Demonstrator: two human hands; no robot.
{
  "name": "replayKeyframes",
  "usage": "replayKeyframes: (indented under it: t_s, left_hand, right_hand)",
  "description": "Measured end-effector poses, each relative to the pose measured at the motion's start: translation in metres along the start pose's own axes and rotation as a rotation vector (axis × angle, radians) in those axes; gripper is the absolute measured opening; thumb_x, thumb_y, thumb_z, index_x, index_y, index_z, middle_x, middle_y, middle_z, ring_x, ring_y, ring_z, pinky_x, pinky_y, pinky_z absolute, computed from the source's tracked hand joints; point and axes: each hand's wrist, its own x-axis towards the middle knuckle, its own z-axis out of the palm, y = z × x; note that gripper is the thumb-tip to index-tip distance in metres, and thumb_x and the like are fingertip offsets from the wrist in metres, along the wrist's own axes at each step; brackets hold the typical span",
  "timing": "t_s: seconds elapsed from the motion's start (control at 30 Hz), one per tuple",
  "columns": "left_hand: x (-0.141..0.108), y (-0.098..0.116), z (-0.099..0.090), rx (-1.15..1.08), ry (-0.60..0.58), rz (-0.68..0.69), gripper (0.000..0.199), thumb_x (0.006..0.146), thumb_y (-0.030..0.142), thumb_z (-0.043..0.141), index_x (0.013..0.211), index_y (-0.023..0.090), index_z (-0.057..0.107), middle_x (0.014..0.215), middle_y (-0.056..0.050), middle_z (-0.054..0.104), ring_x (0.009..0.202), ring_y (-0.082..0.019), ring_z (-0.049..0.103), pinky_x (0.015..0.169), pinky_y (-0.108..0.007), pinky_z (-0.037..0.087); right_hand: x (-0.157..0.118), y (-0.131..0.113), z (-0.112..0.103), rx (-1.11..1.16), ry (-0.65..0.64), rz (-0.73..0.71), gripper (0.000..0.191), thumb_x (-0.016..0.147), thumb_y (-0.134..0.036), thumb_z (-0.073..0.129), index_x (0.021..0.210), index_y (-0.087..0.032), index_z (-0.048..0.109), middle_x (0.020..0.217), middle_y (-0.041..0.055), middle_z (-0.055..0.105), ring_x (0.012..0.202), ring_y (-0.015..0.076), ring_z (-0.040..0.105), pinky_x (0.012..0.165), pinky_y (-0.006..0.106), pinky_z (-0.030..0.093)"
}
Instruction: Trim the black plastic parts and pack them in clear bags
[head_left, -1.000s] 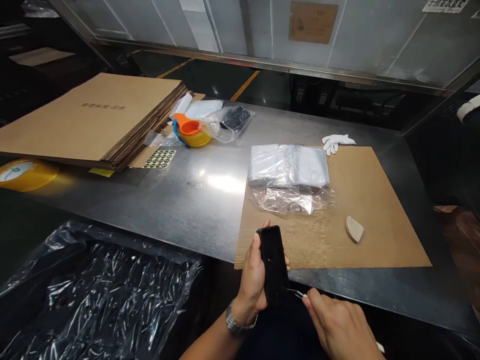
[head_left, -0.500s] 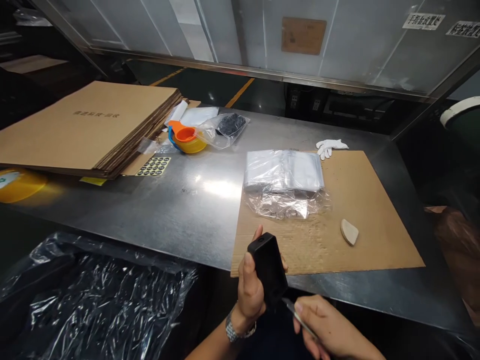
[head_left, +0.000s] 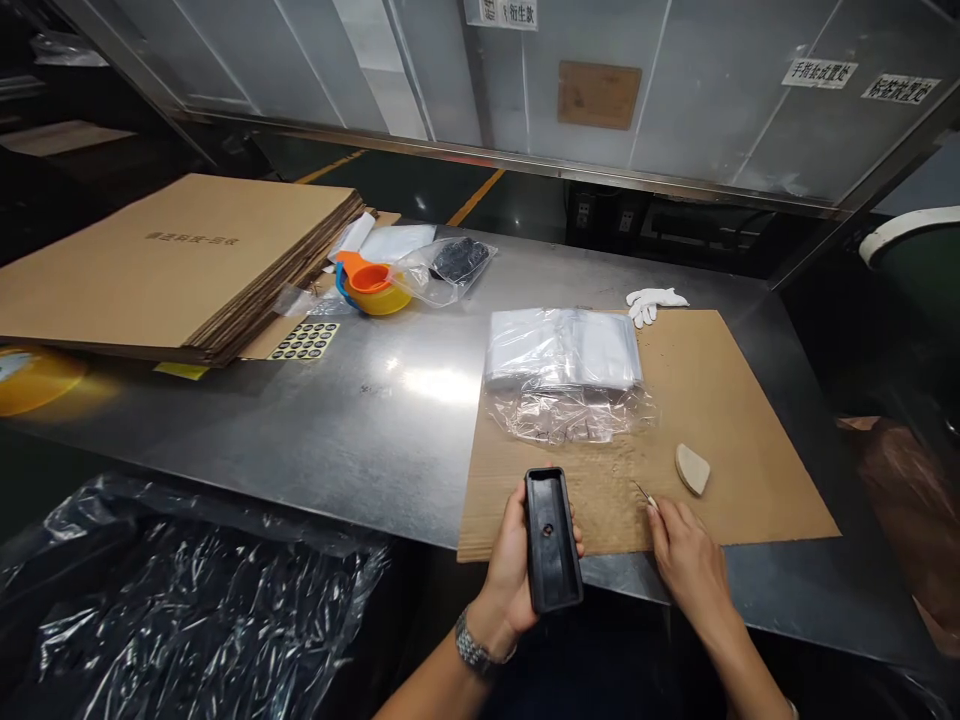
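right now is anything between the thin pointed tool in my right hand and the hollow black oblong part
Only fingertips of your left hand, curled along the right edge of the hollow black oblong part, face the thin pointed tool in your right hand. Nothing visible covers the part's hollow face.

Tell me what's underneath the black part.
The left hand cradles the black part from below, its fingers showing past the right edge. The part's underside, and anything else directly beneath it, is covered.
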Motion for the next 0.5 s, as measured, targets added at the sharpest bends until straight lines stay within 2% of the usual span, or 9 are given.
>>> replayKeyframes:
  t_s: [0.07,0.13,0.23,0.3,0.37,0.5]
  left_hand:
    - [0.001,-0.003,-0.001,0.012,-0.001,-0.068,0.040,0.084,0.047,0.044,0.078,0.010,0.059,0.064,-0.005,0.061,0.049,-0.015,0.059,0.048,-0.026,0.049]
    - [0.002,-0.006,-0.003,0.016,-0.024,-0.107,0.039,0.083,0.046,0.044,0.079,0.011,0.060,0.063,-0.005,0.062,0.049,-0.016,0.060,0.048,-0.027,0.049]
    - [0.002,-0.010,-0.004,0.042,-0.039,-0.210,0.045,0.083,0.050,0.043,0.076,0.010,0.060,0.058,-0.007,0.061,0.048,-0.017,0.059,0.045,-0.025,0.046]
    - [0.002,-0.014,-0.002,0.017,-0.057,-0.260,0.045,0.083,0.050,0.043,0.075,0.010,0.061,0.056,-0.007,0.061,0.047,-0.015,0.058,0.044,-0.023,0.044]
    - [0.002,-0.018,0.001,-0.059,-0.084,-0.241,0.037,0.084,0.044,0.045,0.078,0.012,0.062,0.058,-0.004,0.061,0.048,-0.013,0.057,0.048,-0.022,0.044]
    - [-0.001,-0.026,0.005,-0.109,-0.101,-0.185,0.028,0.084,0.040,0.050,0.091,0.016,0.063,0.063,0.000,0.061,0.056,-0.012,0.058,0.058,-0.022,0.045]
  right_hand:
    - [0.006,0.008,0.008,-0.057,0.039,0.001,0.039,0.092,-0.038,0.033,0.096,-0.012,0.062,0.079,0.0107,0.056,0.074,0.0237,0.054,0.062,0.035,0.042]
    - [0.005,0.005,0.007,-0.093,0.071,-0.024,0.037,0.091,-0.037,0.037,0.099,-0.011,0.062,0.085,0.0134,0.055,0.082,0.0268,0.051,0.069,0.041,0.042]
    - [-0.005,-0.018,-0.011,0.064,0.079,-0.185,0.028,0.089,-0.030,0.043,0.106,-0.014,0.059,0.092,0.0111,0.054,0.089,0.0236,0.048,0.075,0.038,0.041]
    - [-0.013,-0.041,-0.028,0.279,-0.006,-0.352,0.021,0.089,-0.026,0.047,0.104,-0.019,0.059,0.088,0.0064,0.053,0.085,0.0191,0.048,0.072,0.032,0.041]
    - [-0.020,-0.061,-0.041,0.397,-0.115,-0.471,0.017,0.087,-0.030,0.051,0.099,-0.022,0.061,0.083,0.0035,0.054,0.079,0.0174,0.047,0.069,0.031,0.039]
    - [-0.024,-0.080,-0.046,0.418,-0.208,-0.516,0.027,0.087,-0.045,0.047,0.089,-0.022,0.062,0.076,0.0021,0.055,0.073,0.0170,0.044,0.065,0.031,0.034]
